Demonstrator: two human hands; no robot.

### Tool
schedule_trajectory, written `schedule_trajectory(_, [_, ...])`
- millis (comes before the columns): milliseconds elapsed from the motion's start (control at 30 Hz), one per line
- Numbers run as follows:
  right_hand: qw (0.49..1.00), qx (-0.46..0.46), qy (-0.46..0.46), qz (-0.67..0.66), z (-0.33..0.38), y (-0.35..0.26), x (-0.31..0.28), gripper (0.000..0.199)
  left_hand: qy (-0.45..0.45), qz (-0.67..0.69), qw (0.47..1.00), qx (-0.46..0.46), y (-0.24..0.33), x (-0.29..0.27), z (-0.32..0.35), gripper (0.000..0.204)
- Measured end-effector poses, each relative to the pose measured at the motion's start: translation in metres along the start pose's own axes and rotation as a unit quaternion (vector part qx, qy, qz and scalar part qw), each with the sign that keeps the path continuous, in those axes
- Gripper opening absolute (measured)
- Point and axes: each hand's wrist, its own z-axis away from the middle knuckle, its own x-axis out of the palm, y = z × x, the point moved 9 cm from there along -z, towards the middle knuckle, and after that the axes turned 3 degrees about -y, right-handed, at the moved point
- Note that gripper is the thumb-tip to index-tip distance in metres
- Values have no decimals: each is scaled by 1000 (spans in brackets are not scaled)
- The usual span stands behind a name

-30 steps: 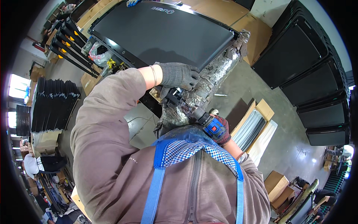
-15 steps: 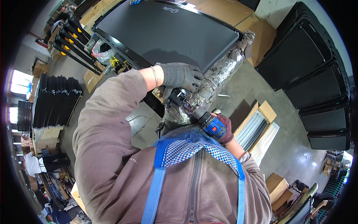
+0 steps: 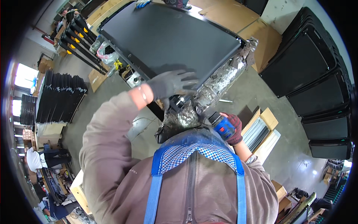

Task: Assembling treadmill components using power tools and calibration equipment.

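My left hand [image 3: 172, 83], in a grey glove, is over the near edge of a large black panel [image 3: 167, 39], fingers spread and holding nothing. Whether it touches the panel is hard to tell. Just below that hand is a small black part [image 3: 177, 101], partly hidden by the glove. My right hand [image 3: 235, 128], in a dark red glove, grips a blue cordless drill [image 3: 223, 126] whose blurred front end points up and left. Between the hands and along the panel's right side runs a support wrapped in crumpled silver foil [image 3: 223, 76].
Beyond the panel is another person's gloved hand [image 3: 142, 3] at its far edge. An open carton of long strips [image 3: 257, 130] stands right of the drill. Black panels [image 3: 298, 56] lean along the right; a stack of dark panels [image 3: 59, 97] stands left. Cardboard [image 3: 231, 15] lies behind.
My left hand has come off the near corner and its fingers have spread. The drill in my right hand has drawn back, right and downward, away from the black part.
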Motion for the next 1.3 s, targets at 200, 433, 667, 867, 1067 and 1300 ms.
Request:
schedule_trajectory(200, [989, 3, 30, 142, -25, 77, -41, 37, 139, 147, 964, -173, 19, 10, 17, 108])
schedule_trajectory(433, [830, 291, 210, -428, -68, 222, -70, 52, 254, 210, 844, -422, 17, -3, 13, 90])
schedule_trajectory(667, [813, 282, 234, -453, -101, 253, -88, 41, 284, 164, 759, -562, 16, 15, 12, 73])
schedule_trajectory(867, [947, 183, 83, -252, -105, 295, -90, 45, 291, 153, 739, -587, 14, 19, 11, 66])
schedule_trajectory(1067, [750, 280, 83, -593, -115, 273, -88, 35, 308, 142, 724, -601, 14, 16, 12, 66])
schedule_trajectory(1300, [948, 172, 34, -265, -122, 301, -113, 21, 300, 140, 714, -616, 13, 10, 12, 65])
